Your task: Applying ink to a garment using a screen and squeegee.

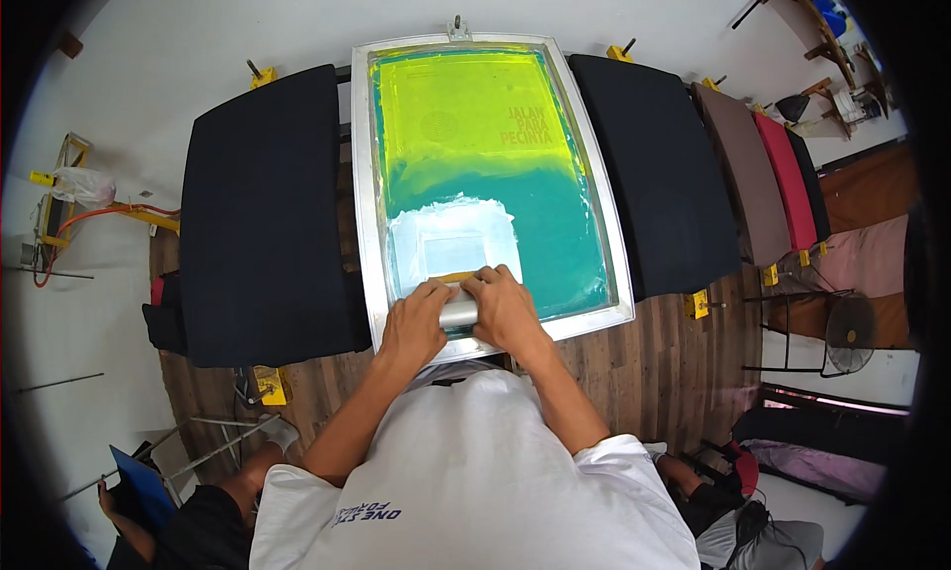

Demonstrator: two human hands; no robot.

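Note:
A screen-printing frame (368, 189) with a pale metal rim lies in front of me. Its mesh (466, 100) is yellow-green at the far end and teal nearer me, with faint lettering and a round mark. Over the near left part spreads white ink (421, 225), around a paler rectangle. At the frame's near end, both hands grip a squeegee (459, 313) with a silver handle. My left hand (416, 320) wraps its left part, and my right hand (503, 308) closes round its right part. The squeegee's lower edge is mostly hidden by my fingers.
Black fabric-covered boards flank the frame, one on the left (260, 218) and one on the right (659, 174). Farther right are a brown board (743, 174) and a red one (785, 179). A clamp (458, 30) holds the far rim. People sit behind on both sides; a fan (850, 330) stands right.

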